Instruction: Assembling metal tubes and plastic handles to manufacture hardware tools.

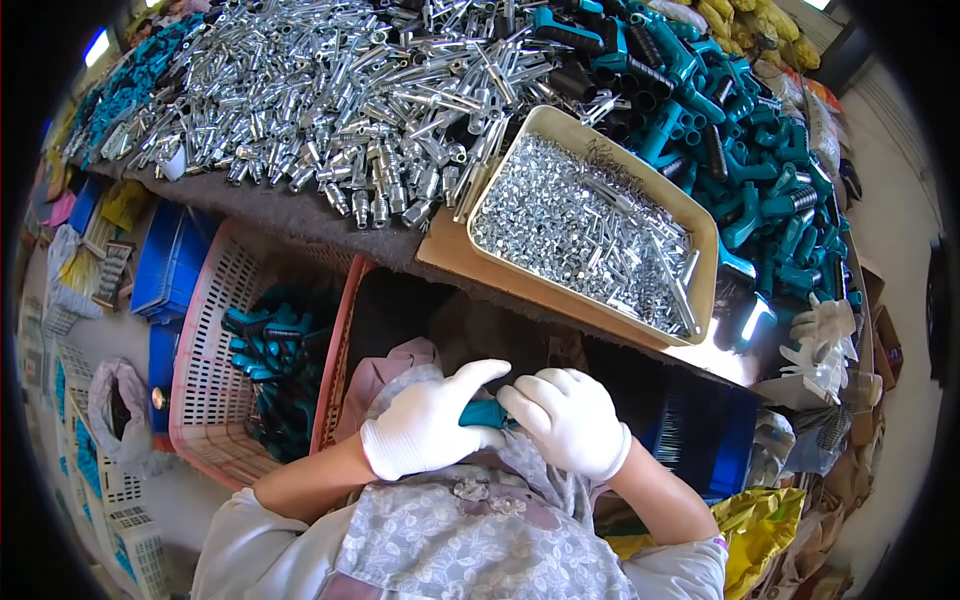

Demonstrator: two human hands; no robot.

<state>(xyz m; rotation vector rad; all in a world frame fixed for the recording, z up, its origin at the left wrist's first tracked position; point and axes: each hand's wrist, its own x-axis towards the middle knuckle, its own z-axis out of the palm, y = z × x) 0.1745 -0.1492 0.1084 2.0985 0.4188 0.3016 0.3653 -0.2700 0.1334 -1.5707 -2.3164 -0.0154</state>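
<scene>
Both my hands wear white gloves and meet in front of my apron, below the table's front edge. My left hand (425,425) is closed round a teal plastic handle (482,414), whose short teal section shows between thumb and fingers. Against the handle's right end, my right hand (570,420) has its fingers curled and pressed; whether a small part sits inside them is hidden. A cream tray (708,280) full of small shiny nuts and metal pins stands beyond my hands on the table's edge.
A large heap of shiny metal fittings (330,100) covers the table, with teal and black pistol-shaped handles (745,205) piled on the right. Below left, a pink basket (215,345) holds more teal pieces. A blue bin (735,440) and a yellow bag (765,525) are at my right.
</scene>
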